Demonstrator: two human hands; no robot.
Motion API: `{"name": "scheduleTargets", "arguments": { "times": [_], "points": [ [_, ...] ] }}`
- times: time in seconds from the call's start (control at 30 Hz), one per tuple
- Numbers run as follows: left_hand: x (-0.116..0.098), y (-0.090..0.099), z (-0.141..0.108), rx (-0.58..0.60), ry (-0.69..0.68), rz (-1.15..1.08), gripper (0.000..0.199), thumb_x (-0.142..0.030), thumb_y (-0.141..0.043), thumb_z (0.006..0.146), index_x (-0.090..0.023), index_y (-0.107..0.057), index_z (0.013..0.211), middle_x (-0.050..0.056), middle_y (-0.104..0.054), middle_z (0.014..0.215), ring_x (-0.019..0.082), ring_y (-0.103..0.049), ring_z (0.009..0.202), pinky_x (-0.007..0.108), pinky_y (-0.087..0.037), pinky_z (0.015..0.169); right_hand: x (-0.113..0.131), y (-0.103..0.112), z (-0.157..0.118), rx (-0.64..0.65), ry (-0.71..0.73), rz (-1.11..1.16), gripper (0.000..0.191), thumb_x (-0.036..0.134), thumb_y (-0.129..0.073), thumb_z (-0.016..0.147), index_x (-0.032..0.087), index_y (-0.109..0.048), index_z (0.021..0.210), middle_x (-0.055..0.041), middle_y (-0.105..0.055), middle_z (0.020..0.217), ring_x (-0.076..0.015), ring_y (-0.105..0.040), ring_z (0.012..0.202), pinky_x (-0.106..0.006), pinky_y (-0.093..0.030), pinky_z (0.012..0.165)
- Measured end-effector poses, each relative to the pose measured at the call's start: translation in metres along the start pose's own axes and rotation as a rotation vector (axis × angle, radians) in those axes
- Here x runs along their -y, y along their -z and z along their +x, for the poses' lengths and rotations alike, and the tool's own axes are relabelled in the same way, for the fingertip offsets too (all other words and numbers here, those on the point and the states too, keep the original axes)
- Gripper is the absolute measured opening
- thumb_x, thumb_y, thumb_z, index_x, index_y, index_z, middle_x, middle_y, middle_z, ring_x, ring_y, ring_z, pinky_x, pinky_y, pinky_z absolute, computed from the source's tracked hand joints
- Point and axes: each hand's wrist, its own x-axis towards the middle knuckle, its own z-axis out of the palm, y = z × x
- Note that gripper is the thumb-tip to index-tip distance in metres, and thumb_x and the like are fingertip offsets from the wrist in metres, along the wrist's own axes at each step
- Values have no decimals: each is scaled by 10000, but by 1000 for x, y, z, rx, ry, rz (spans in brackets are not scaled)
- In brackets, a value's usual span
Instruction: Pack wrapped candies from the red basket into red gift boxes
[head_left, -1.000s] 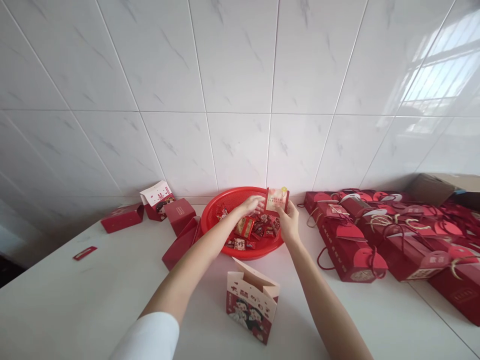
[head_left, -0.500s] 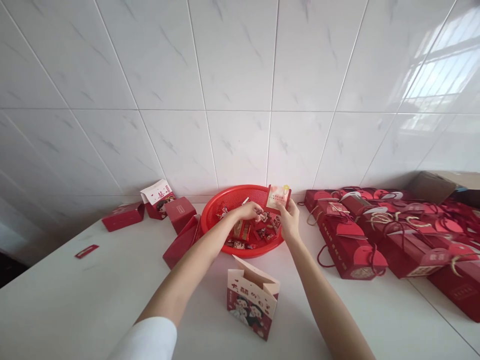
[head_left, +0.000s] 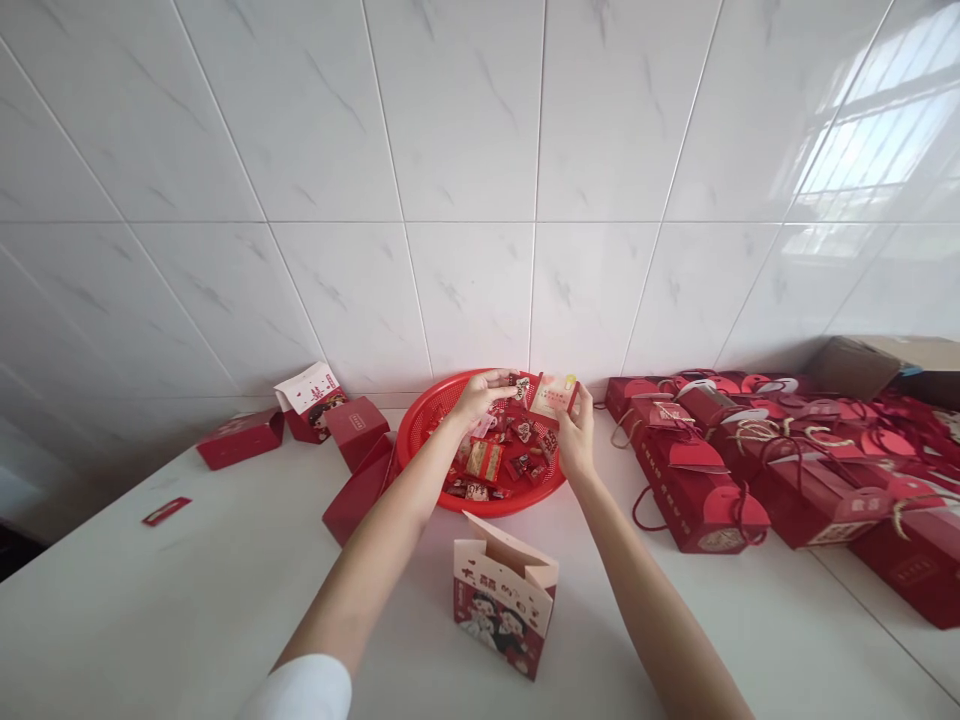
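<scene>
Over the red plastic basket (head_left: 414,478), my left hand (head_left: 484,395) pinches a small wrapped candy (head_left: 522,387). My right hand (head_left: 577,435) grips a red and cream card packet (head_left: 553,395) at the basket's right side, its printed face toward me. The candy is close beside the packet's left edge. Several wrapped sweets lie in the basket, among them a larger packet (head_left: 485,460) with a clear middle. In front of the basket a cream and red box (head_left: 502,610) with a cartoon couple stands with its top open.
Many red boxes with cord handles (head_left: 694,495) fill the right side, with a cardboard box (head_left: 885,365) behind. At the left are red boxes (head_left: 240,440), a white-topped box (head_left: 311,400) and a small red strip (head_left: 166,511). A tiled wall rises behind.
My left hand has risen from among the sweets with a candy, up beside the packet. My right hand still holds the packet, in nearly the same place. The view has shifted slightly.
</scene>
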Motion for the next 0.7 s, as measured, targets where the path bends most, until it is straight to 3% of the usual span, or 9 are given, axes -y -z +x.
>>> {"name": "scheduleTargets", "arguments": {
  "times": [0.13, 0.27, 0.37, 0.47, 0.57, 0.63, 0.7],
  "points": [
    [7, -9, 1, -3, -16, 54, 461, -244, -912, 584, -142, -759, 1007, 73, -789, 937, 226, -725, 914, 397, -551, 918, 7, -2, -1, 34, -34, -10, 575, 397, -623, 848, 319, -519, 1408, -71, -653, 1276, -252, -638, 1133, -431, -551, 922],
    [12, -19, -2, 16, -112, 165, 422, -263, -905, 621, -139, -742, 990, 90, -783, 1010, 225, -722, 954, 383, -555, 930, 20, -5, -4, 113, -103, -42, 371, 467, -637, 843, 249, -687, 1139, -67, -714, 1037, -252, -673, 949, -412, -557, 828],
    [12, -26, -4, 36, -162, 215, 393, -257, -869, 678, -142, -727, 1026, 109, -769, 1075, 238, -714, 1007, 381, -557, 938, 26, -6, -5, 117, -73, -95, 322, 457, -714, 767, 214, -711, 978, -45, -714, 910, -227, -648, 841, -376, -535, 787],
    [14, -27, -1, 1, -185, 241, 321, -284, -763, 797, -149, -715, 1084, 98, -767, 1038, 232, -713, 996, 372, -557, 929, 26, -6, -4, 67, -46, -120, 317, 414, -737, 707, 203, -691, 938, -20, -694, 829, -194, -603, 759, -339, -506, 735],
    [20, -21, 3, -47, -123, 372, 251, -281, -595, 908, -151, -715, 1085, 89, -765, 1002, 212, -715, 948, 348, -560, 883, 23, -5, -3, -28, -74, -101, 302, 421, -712, 706, 205, -638, 904, -4, -657, 781, -179, -577, 719, -321, -483, 698],
    [26, -14, 4, 22, -21, 607, 229, -245, -554, 908, -163, -733, 1024, 67, -768, 951, 207, -712, 916, 329, -556, 841, 21, -6, -3, -53, -82, -73, 296, 429, -696, 718, 214, -600, 896, 4, -637, 769, -175, -569, 712, -311, -469, 680],
    [31, -8, 2, 163, 91, 810, 135, -209, -640, 822, -189, -755, 889, 24, -763, 832, 208, -709, 848, 308, -546, 795, 20, -7, -3, -39, -75, -68, 285, 427, -687, 731, 221, -578, 894, 14, -621, 753, -170, -558, 702, -301, -456, 666]
  ]
}}
